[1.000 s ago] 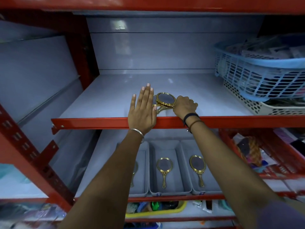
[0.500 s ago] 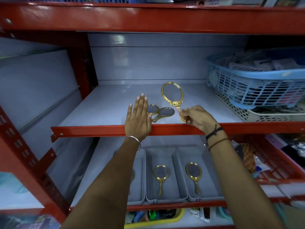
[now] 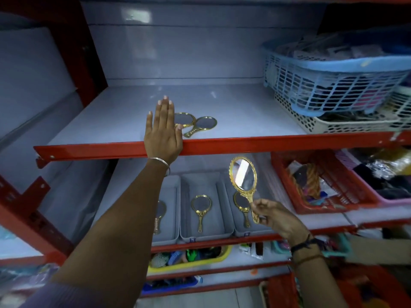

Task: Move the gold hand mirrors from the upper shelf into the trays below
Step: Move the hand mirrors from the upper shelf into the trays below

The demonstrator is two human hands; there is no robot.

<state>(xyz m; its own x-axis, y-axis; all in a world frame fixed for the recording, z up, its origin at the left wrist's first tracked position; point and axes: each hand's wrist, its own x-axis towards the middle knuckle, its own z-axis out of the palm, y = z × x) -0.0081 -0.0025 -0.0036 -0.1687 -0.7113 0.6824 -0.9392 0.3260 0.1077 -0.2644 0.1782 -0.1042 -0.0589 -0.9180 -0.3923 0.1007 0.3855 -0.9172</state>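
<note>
My right hand (image 3: 274, 217) grips the handle of a gold hand mirror (image 3: 242, 176), held upright above the right grey tray (image 3: 255, 231). That tray holds another gold mirror (image 3: 241, 206), partly hidden behind the held one. The middle tray (image 3: 220, 205) has one mirror (image 3: 201, 206). The left tray (image 3: 175, 210) has a mirror (image 3: 159, 215) mostly hidden by my left arm. My left hand (image 3: 162, 130) lies flat, fingers together, on the upper shelf (image 3: 244, 114), beside two gold mirrors (image 3: 205, 125) lying there; one mirror (image 3: 185, 119) is partly under my fingers.
A blue basket (image 3: 329, 85) sits on a cream basket (image 3: 347, 123) at the upper shelf's right. A red basket (image 3: 318, 185) of odds and ends stands right of the trays. The red shelf lip (image 3: 266, 144) runs across. A yellow bin (image 3: 191, 257) sits lower down.
My right hand lifted one mirror off the upper shelf and brought it down in front of the right tray. My left hand stayed flat on the shelf.
</note>
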